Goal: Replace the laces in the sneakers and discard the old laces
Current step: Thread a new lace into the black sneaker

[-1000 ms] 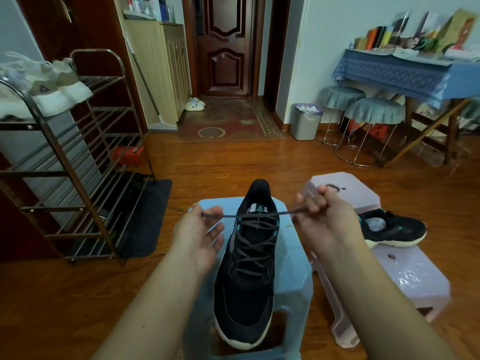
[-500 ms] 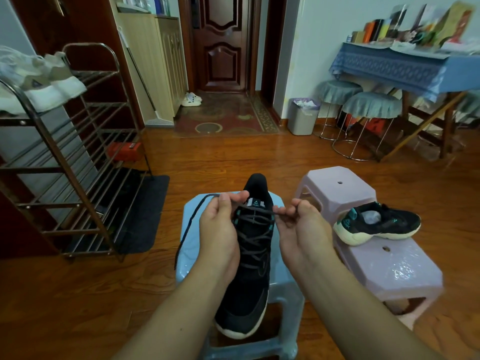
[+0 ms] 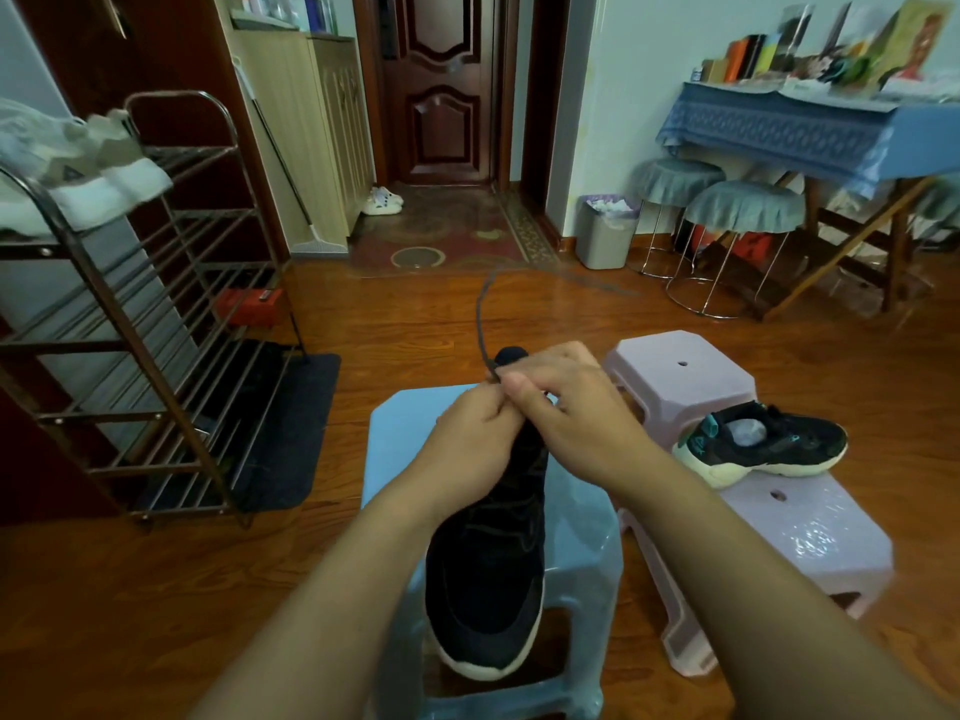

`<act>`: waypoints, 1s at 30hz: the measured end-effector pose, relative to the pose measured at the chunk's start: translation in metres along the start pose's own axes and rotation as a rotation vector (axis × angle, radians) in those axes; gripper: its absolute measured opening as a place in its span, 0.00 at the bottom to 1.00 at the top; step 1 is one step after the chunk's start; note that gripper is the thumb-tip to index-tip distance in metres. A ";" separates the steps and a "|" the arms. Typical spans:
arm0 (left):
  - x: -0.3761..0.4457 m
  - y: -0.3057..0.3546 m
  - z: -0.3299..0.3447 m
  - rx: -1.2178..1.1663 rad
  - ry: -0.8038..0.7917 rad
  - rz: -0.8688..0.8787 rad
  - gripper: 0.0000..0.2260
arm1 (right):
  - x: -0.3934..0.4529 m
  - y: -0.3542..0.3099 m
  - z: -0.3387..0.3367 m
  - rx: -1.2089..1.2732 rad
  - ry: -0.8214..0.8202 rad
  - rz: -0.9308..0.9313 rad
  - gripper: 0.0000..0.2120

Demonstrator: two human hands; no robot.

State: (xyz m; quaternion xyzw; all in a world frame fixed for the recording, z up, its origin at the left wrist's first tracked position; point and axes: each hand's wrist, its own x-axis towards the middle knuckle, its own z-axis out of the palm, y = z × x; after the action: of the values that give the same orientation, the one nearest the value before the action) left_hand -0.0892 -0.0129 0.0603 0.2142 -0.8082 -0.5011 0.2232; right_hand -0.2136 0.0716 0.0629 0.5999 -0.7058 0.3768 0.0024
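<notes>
In the head view a black sneaker (image 3: pixel 488 558) stands on a blue stool (image 3: pixel 395 459), toe toward the person. Both hands now meet over its tongue, where half a second ago they were apart on either side of it. The left hand (image 3: pixel 475 439) is curled, its fingers closed around the dark lace (image 3: pixel 482 324) at the top of the shoe. The right hand (image 3: pixel 563 407) has crossed over toward the left, and its thumb and fingers pinch the same lace just beside the left hand. The free end of the lace, which earlier hung down the left side of the stool, now swings up and away above the hands, blurred. The second sneaker (image 3: pixel 769 444) lies on its side on a pink stool (image 3: pixel 810 532) to the right, as before. A grey bin (image 3: pixel 605 233) stands by the far wall, and a metal shoe rack (image 3: pixel 140 324) stands to the left.
</notes>
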 end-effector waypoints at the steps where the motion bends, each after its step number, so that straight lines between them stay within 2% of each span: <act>1: 0.000 -0.001 -0.006 -0.101 -0.028 -0.062 0.13 | -0.001 0.006 -0.004 -0.100 -0.037 0.038 0.15; 3: 0.002 -0.004 -0.015 -0.195 -0.056 -0.114 0.14 | 0.000 0.015 -0.009 -0.252 -0.024 0.136 0.15; 6: 0.004 -0.012 -0.021 -0.265 -0.045 -0.096 0.12 | 0.005 0.015 -0.022 -0.188 0.099 0.289 0.09; 9: 0.004 -0.015 -0.029 -0.350 -0.036 -0.083 0.09 | 0.001 0.001 -0.024 0.010 -0.088 0.318 0.07; 11: 0.004 -0.015 -0.031 -0.368 -0.055 -0.070 0.10 | -0.003 -0.003 -0.011 0.044 -0.190 0.291 0.07; 14: 0.005 -0.013 -0.028 -0.362 -0.044 -0.074 0.11 | -0.004 0.000 0.001 0.089 -0.103 0.331 0.05; 16: 0.008 -0.015 -0.024 -0.206 0.044 -0.050 0.13 | -0.004 0.003 -0.001 0.173 -0.113 0.373 0.04; 19: 0.011 -0.016 -0.012 0.216 0.284 0.107 0.12 | -0.006 0.001 -0.007 0.233 -0.171 0.365 0.05; 21: 0.008 -0.014 -0.004 0.317 0.392 0.192 0.12 | -0.003 0.001 -0.010 0.271 -0.164 0.378 0.09; 23: 0.008 -0.015 -0.003 0.341 0.434 0.214 0.10 | 0.000 0.002 -0.012 0.329 -0.151 0.369 0.08; 25: 0.007 -0.014 -0.008 0.445 0.399 0.163 0.12 | 0.003 0.004 -0.008 0.334 -0.142 0.303 0.09; 27: 0.006 -0.010 -0.016 0.497 0.279 0.039 0.16 | 0.005 0.007 -0.007 0.250 -0.085 0.220 0.07; 30: 0.002 -0.012 -0.034 0.375 -0.022 -0.222 0.20 | 0.008 0.029 -0.014 -0.207 0.016 -0.045 0.04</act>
State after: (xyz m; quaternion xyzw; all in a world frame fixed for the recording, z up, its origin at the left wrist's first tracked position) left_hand -0.0695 -0.0428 0.0631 0.3342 -0.8611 -0.3657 0.1138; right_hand -0.2470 0.0725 0.0607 0.6091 -0.7273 0.3066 0.0784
